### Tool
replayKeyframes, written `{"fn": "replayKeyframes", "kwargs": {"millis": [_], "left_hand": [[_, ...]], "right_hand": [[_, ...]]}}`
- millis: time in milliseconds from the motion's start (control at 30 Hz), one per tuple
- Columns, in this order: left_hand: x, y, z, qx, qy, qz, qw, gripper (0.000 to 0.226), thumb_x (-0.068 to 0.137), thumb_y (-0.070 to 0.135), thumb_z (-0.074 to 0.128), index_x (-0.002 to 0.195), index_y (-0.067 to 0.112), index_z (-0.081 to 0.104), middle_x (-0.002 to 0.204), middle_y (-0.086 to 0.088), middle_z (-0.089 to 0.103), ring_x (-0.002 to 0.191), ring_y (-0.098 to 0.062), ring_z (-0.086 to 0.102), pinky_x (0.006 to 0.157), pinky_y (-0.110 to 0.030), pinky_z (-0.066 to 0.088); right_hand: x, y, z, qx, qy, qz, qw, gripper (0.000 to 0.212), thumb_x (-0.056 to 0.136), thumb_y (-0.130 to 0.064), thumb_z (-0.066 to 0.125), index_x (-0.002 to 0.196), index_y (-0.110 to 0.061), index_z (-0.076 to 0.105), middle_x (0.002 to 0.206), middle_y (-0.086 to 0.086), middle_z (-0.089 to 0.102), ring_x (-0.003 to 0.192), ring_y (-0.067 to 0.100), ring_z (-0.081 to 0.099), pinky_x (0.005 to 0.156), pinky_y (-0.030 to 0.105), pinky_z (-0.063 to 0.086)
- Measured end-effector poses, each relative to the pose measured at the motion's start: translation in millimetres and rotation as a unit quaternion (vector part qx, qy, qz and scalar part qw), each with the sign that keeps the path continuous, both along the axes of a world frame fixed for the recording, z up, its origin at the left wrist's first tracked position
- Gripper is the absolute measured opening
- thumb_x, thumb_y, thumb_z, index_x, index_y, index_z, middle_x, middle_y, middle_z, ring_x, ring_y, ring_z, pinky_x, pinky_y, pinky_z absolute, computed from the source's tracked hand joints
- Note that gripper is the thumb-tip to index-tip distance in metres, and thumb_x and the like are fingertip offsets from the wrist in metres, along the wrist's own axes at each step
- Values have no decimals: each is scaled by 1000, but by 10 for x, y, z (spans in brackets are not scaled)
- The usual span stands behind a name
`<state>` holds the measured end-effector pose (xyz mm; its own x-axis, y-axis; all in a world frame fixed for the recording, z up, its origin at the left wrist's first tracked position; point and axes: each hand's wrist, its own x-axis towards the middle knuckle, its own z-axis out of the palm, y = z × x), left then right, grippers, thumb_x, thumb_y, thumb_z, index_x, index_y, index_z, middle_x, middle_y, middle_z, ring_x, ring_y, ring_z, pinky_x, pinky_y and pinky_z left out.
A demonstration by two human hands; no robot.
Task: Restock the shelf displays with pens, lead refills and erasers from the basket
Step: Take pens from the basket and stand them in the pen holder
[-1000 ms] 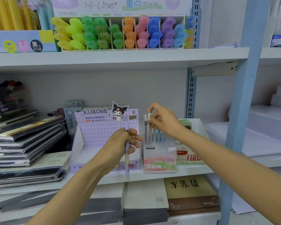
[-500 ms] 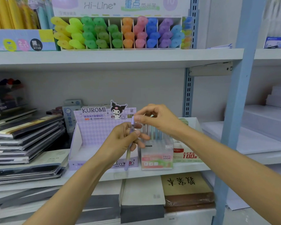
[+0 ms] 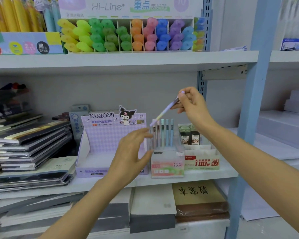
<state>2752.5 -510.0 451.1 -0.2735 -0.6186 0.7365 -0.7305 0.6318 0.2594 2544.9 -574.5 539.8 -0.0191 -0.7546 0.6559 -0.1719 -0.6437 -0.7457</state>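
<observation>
My right hand (image 3: 191, 105) pinches the top end of a purple pen (image 3: 164, 112), which slants down to the left with its tip just above the clear pen display box (image 3: 167, 163). Several pastel pens (image 3: 162, 133) stand upright in that box. In front of the purple Kuromi lead refill box (image 3: 100, 140), my left hand (image 3: 133, 152) hangs empty with relaxed fingers, its fingertips close to the pen box. The Kuromi box looks empty inside. A lead refill display (image 3: 201, 161) with dark refill cases (image 3: 189, 135) stands to the right.
Stacked notebooks (image 3: 28, 145) fill the shelf's left side. A highlighter display (image 3: 128, 33) sits on the shelf above. A blue upright post (image 3: 255, 100) stands right of my right arm. Paper pads (image 3: 197, 197) lie on the shelf below. White paper reams (image 3: 286, 125) are at right.
The purple pen passed from my left hand to my right hand, which lifted it up and right. My left hand let go and opened.
</observation>
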Motion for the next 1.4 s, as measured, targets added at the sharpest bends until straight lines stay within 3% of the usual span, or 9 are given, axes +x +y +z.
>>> {"fn": "replayKeyframes", "kwargs": {"millis": [133, 233, 367, 700, 867, 1067, 1233, 1300, 1400], "left_hand": [[-10, 0, -168, 30, -100, -9, 994, 36, 95, 22, 59, 130, 18, 59, 148, 4, 44, 144, -13, 28, 115, -27, 19], [11, 3, -228, 26, -115, -3, 993, 43, 95, 21, 58, 138, 20, 52, 153, 5, 37, 145, -13, 26, 113, -20, 15], [26, 1, -256, 9, -141, 11, 990, 48, 93, 21, 61, 140, 22, 49, 153, 3, 36, 141, -16, 33, 111, -24, 21], [26, -3, -306, -5, -144, 18, 989, 52, 94, 23, 60, 144, 24, 44, 154, 1, 34, 139, -17, 35, 110, -26, 26], [17, 10, -323, 0, -144, 16, 990, 55, 96, 22, 56, 147, 27, 38, 157, 5, 28, 141, -13, 30, 110, -22, 22], [-40, 122, -367, 4, -135, 31, 990, 64, 96, 21, 55, 152, 23, 25, 160, 1, 22, 145, -19, 24, 116, -35, 25], [39, 380, -935, -112, 15, 58, 992, 32, 85, 10, 51, 117, 8, 58, 116, -11, 57, 108, -24, 50, 90, -32, 38], [100, 492, -1406, -93, 50, 77, 991, 26, 80, 3, 52, 105, 10, 53, 104, -11, 56, 95, -23, 48, 80, -32, 37], [182, 707, -2233, 41, 15, 99, 994, 26, 75, -6, 57, 98, 5, 55, 90, -10, 53, 80, -27, 47, 68, -37, 37]], "right_hand": [[57, -80, -205, -19, 139, -55, 989, 9, 101, -16, 45, 100, -11, 52, 87, 0, 64, 74, 8, 68, 63, 21, 55], [157, -103, -361, -31, 212, -67, 975, 9, 101, -13, 46, 101, -9, 54, 89, 8, 67, 78, 17, 68, 72, 35, 57], [189, -110, -412, -33, 264, -70, 961, 12, 101, -14, 46, 104, -6, 55, 89, 11, 69, 81, 21, 67, 80, 44, 55], [244, -220, -380, -35, 289, -64, 955, 7, 98, -16, 53, 103, -17, 50, 81, 3, 67, 73, 17, 67, 75, 43, 57], [271, -297, -472, -57, 306, -129, 942, 6, 91, -17, 65, 94, -12, 64, 87, 2, 65, 79, 18, 61, 79, 43, 53], [211, -66, -407, -47, 348, -129, 927, 28, 95, -28, 58, 118, -14, 65, 109, 4, 55, 94, 12, 53, 89, 30, 45], [332, 730, -774, -145, 221, 39, 964, 14, 96, -15, 56, 94, -7, 67, 81, 2, 67, 70, 10, 63, 65, 28, 52], [436, 982, -1179, -112, 251, 131, 953, 16, 95, -16, 56, 87, -6, 67, 72, 2, 66, 61, 11, 61, 57, 27, 50], [623, 1153, -2036, -11, 371, 209, 905, 17, 95, -20, 58, 86, -9, 68, 69, -3, 65, 58, 11, 59, 58, 28, 48]]}}
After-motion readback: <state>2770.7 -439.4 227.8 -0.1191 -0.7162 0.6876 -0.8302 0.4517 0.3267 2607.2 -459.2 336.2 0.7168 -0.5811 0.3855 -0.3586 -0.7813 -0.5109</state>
